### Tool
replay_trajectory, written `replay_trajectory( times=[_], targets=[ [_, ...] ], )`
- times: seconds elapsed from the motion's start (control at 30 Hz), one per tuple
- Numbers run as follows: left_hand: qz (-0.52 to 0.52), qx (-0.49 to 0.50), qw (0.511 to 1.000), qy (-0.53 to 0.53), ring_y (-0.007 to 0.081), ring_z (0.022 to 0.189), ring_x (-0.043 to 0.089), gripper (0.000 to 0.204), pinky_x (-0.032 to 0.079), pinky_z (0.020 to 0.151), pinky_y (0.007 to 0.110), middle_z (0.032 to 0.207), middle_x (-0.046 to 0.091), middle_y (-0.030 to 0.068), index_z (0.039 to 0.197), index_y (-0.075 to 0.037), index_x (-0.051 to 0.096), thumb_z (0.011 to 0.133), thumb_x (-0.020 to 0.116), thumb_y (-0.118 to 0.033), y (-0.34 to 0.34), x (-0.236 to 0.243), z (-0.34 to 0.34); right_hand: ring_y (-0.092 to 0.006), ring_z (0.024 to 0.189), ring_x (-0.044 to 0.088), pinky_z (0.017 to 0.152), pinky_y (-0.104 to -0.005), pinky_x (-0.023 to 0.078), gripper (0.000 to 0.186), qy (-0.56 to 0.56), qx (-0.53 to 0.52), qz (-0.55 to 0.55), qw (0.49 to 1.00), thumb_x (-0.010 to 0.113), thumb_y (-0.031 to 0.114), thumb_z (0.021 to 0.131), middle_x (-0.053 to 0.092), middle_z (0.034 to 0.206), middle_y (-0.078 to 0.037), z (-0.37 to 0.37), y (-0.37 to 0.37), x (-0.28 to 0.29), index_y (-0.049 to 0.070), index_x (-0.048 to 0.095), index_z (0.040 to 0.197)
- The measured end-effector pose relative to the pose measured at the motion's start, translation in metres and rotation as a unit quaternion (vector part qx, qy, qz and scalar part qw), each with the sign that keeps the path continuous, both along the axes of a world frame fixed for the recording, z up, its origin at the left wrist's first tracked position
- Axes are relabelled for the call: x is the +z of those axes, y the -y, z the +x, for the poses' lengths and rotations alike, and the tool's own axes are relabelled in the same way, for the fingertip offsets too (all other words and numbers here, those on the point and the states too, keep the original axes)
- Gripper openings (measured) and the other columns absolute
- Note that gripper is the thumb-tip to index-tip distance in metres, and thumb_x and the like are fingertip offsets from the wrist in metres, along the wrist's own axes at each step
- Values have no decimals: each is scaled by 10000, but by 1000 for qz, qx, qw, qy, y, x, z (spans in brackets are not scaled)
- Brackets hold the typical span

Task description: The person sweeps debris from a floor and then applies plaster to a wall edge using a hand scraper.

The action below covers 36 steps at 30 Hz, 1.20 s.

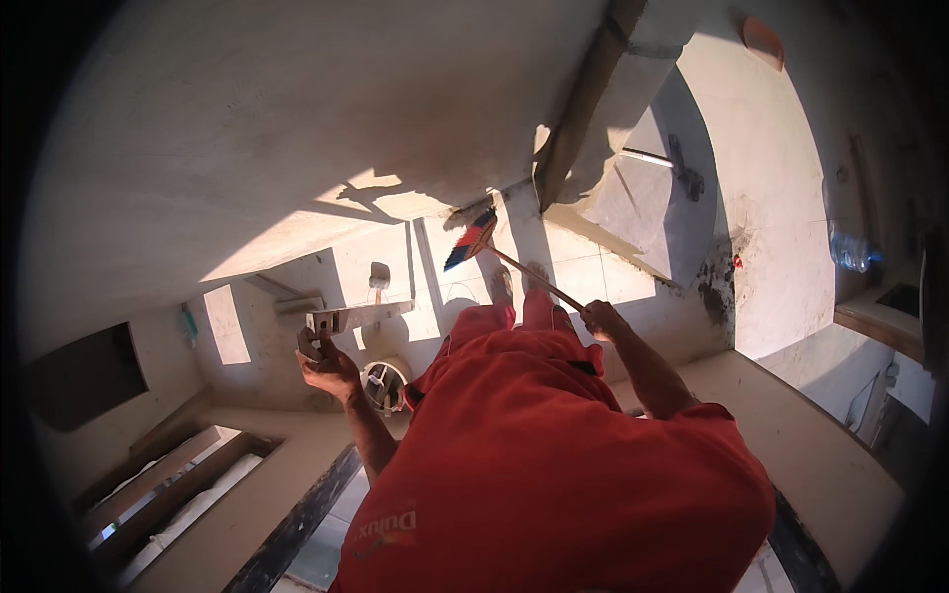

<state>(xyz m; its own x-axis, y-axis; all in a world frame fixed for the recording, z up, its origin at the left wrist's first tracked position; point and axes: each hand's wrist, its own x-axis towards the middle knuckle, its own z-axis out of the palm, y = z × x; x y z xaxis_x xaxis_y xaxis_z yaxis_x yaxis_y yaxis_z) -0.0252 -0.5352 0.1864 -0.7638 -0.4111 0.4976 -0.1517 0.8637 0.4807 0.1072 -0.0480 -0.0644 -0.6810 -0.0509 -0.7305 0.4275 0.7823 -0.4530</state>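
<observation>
My right hand (601, 321) is closed around the wooden handle of a broom (534, 276). The broom slants away to the left, its red, orange and blue bristle head (471, 239) down at the floor by the wall, just beyond my feet. Held out on the left, my left hand (331, 372) curls its fingers round the dark grip of a long, pale, flat tool (371, 315). That tool points to the right, and its exact kind is unclear. Under and beside the left hand stands a white round bucket (384, 385), partly hidden by my forearm and clothing.
A pale brush-like tool with a short handle (379, 276) lies on the sunlit floor ahead. Wall (297, 128) rises close in front, with a dark beam (583, 109) beside it. A clear plastic bottle (852, 252) is at far right; a wooden frame (183, 479) is at lower left.
</observation>
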Motion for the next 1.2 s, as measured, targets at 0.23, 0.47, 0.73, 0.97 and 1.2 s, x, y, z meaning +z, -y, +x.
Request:
replay_trajectory(
  times=[0.23, 0.47, 0.73, 0.97, 1.2],
  targets=[
    [-2, -41, 999, 15, 309, 816, 700, 256, 536, 729, 405, 951, 729, 166, 1052, 67, 691, 877, 742, -112, 1, 5, -30, -358, 844, 708, 769, -454, 593, 279, -44, 6, 95, 994, 610, 256, 881, 683, 902, -217, 24, -6, -104, 22, 723, 982],
    [87, -81, 993, 19, 252, 816, 691, 286, 537, 720, 369, 959, 731, 168, 1094, 77, 675, 865, 746, -79, 5, -14, -45, -435, 1004, 684, 875, -526, 540, 355, -7, -179, 49, 983, 574, 316, 951, 703, 1023, -274, -2, 25, 5, -4, 676, 1065],
    [83, -128, 988, 17, 279, 868, 694, 334, 546, 711, 384, 1012, 710, 183, 1131, 73, 668, 871, 746, -121, 26, -15, -85, -431, 928, 702, 792, -504, 570, 341, -18, -103, 73, 992, 583, 308, 955, 703, 971, -282, 13, 48, -21, -13, 664, 1037],
    [66, -147, 984, 77, 291, 896, 692, 401, 545, 767, 391, 1055, 706, 175, 1166, 58, 653, 877, 759, -198, 41, 0, -120, -405, 893, 699, 783, -489, 577, 308, -34, -64, 129, 989, 595, 283, 928, 677, 926, -241, 18, 115, -99, -7, 693, 965],
    [2, -202, 979, 17, 284, 860, 685, 335, 538, 760, 389, 999, 698, 159, 1140, 34, 662, 890, 740, -177, 79, -11, -147, -417, 876, 700, 781, -482, 578, 278, -56, 173, 115, 977, 593, 258, 932, 685, 906, -221, 7, 122, -5, 11, 714, 971]
  ],
)
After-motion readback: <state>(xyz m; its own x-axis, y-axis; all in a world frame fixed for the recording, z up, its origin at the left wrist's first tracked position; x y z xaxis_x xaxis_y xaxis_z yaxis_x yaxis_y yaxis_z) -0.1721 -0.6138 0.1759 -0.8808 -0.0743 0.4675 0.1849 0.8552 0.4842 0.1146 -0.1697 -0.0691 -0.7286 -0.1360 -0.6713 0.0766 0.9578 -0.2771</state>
